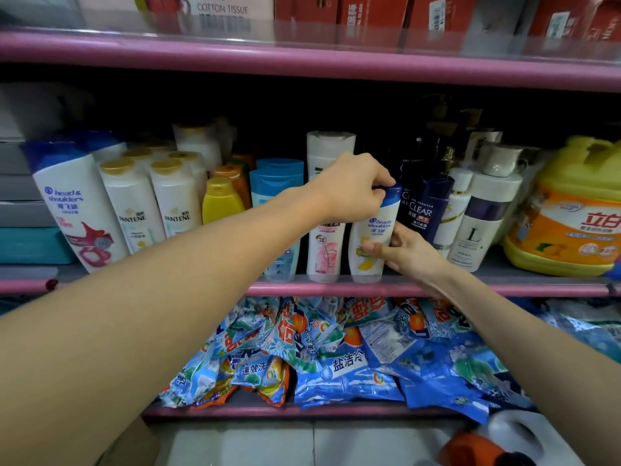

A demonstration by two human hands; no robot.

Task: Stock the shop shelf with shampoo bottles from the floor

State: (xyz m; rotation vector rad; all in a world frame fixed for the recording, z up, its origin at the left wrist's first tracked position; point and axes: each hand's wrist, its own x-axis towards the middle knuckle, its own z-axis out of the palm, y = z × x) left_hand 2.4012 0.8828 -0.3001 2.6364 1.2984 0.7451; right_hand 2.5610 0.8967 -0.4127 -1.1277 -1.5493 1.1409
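Observation:
A small white Head & Shoulders shampoo bottle (376, 230) with a blue cap stands upright at the front of the pink-edged middle shelf (336, 289). My left hand (349, 190) grips its blue cap from above. My right hand (408, 250) holds its lower body from the right, fingers curled round it. To its left a white bottle with a pink label (325, 250) stands close against it. On its right stands a dark blue Clear bottle (424, 210).
The same shelf carries a large Head & Shoulders bottle (72, 203), Pantene bottles (134, 203), a yellow bottle (220, 200), blue-capped bottles (275, 179) and a yellow detergent jug (568, 210). Blue detergent bags (349, 358) fill the shelf below. A white jug (524, 435) lies on the floor.

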